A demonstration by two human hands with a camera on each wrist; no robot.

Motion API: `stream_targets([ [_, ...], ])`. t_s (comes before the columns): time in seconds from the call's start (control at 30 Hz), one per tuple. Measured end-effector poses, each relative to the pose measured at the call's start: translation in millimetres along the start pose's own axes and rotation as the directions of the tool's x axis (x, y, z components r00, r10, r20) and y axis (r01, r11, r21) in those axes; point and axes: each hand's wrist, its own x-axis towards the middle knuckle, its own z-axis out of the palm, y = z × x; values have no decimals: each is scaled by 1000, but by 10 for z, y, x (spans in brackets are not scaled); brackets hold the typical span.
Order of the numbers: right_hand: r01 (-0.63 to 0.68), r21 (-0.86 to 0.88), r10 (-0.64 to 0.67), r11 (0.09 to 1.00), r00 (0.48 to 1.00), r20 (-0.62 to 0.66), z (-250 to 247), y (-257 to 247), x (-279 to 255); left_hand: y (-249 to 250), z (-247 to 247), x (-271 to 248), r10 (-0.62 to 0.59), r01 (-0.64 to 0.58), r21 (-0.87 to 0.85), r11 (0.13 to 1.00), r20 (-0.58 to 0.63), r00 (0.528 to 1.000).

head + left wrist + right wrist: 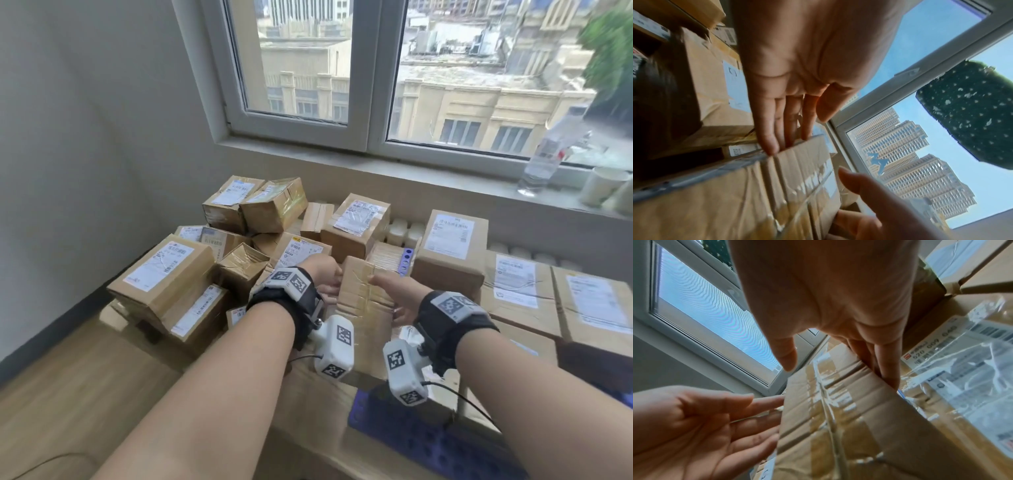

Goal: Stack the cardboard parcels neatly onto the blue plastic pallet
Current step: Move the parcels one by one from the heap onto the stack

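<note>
1. Centrally, a taped parcel [364,301] sat between both hands, just above the near blue pallet [404,431], which showed at 6 o'clock of the head view.
2. Its top carried glossy clear tape [830,402] running lengthwise over the creased cardboard.
3. At the parcel's 9 o'clock edge, the left hand [323,274] lay with straight fingers [766,139] close together, their tips touching the box rim; the thumb stood apart from them.
4. At its 3 o'clock edge, the right hand [400,294] held straight fingers [888,369] pressed down along the side, thumb [785,356] spread over the top without clearly touching.
5. Neither hand curled round the box; both pressed flat against opposite sides.
6. A loose heap [205,257] of labelled parcels lay from 9 to 12 o'clock of the held one, several tilted against each other.
7. From 1 to 3 o'clock, flat parcels [513,284] sat in a neater row, labels up.
8. Beyond them at 12 o'clock ran a window [370,85] showing buildings.
9. On its sill at 2 o'clock stood a bottle [544,161] and a cup [603,185], blurred.
10. A pale wall [85,137] filled 10 o'clock, with wood floor [85,387] at 8 o'clock.
</note>
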Motion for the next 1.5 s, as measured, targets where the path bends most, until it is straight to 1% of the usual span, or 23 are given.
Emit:
stream_targets([
  [0.03, 26, 8, -26, 1000, 1000, -6, -25, 6, -47, -2, -12, -72, 31, -30, -86, 996, 9, 999],
  [0.1, 77, 14, -76, 997, 997, -28, -76, 28, -143, 26, -7, -207, 109, -109, -111, 988, -12, 994],
  [0.17, 113, 44, -110, 993, 992, -66, -150, 123, -61, 45, 27, -379, 157, -157, -69, 985, -10, 988],
  [0.23, 120, 65, -115, 991, 990, -78, -223, 239, 13, 24, 94, -482, 197, -197, -10, 980, 2, 980],
  [0.43, 129, 103, -110, 986, 979, -170, -387, 402, -485, 67, 339, -659, 262, -273, 62, 960, 146, 954],
  [0.53, 117, 129, -84, 985, 968, -237, -467, 491, -595, 58, 449, -679, 276, -300, 98, 949, 202, 940],
  [0.63, 98, 210, -36, 973, 960, -278, -544, 671, -657, -4, 564, -678, 301, -334, 98, 937, 253, 919],
  [0.7, 108, 285, -21, 952, 957, -291, -640, 837, -713, -39, 655, -640, 353, -379, 115, 918, 199, 914],
  [0.77, 127, 337, -16, 933, 950, -313, -758, 976, -833, -73, 750, -546, 396, -405, 134, 904, 93, 914],
  [0.83, 160, 345, -36, 925, 940, -340, -869, 1053, -1007, -134, 863, -484, 369, -370, 187, 910, 42, 929],
  [0.93, 181, 374, -27, 910, 924, -382, -1132, 1263, -1169, -243, 1191, -450, 255, -282, 318, 905, 126, 959],
  [1.0, 160, 421, 21, 893, 919, -393, -1345, 1425, -1228, -248, 1487, -416, 236, -289, 406, 867, 176, 956],
  [1.07, 147, 442, 58, 885, 907, -418, -1565, 1569, -1301, -209, 1799, -403, 211, -286, 439, 852, 210, 954],
  [1.13, 149, 455, 84, 878, 888, -453, -1815, 1745, -1334, -166, 2118, -419, 181, -280, 431, 858, 256, 950],
  [1.23, 102, 495, 145, 863, 888, -436, -2183, 2007, -1346, -141, 2579, -466, 81, -231, 415, 880, 348, 934],
  [1.33, 54, 460, 164, 886, 892, -421, -2512, 2236, -1327, -178, 3020, -410, 33, -218, 445, 868, 388, 921],
  [1.4, 43, 422, 170, 906, 874, -455, -2713, 2370, -1284, -215, 3273, -343, -6, -203, 461, 864, 412, 911],
  [1.5, -4, 358, 181, 934, 868, -462, -2909, 2564, -1159, -294, 3509, -250, -48, -170, 514, 841, 383, 923],
])
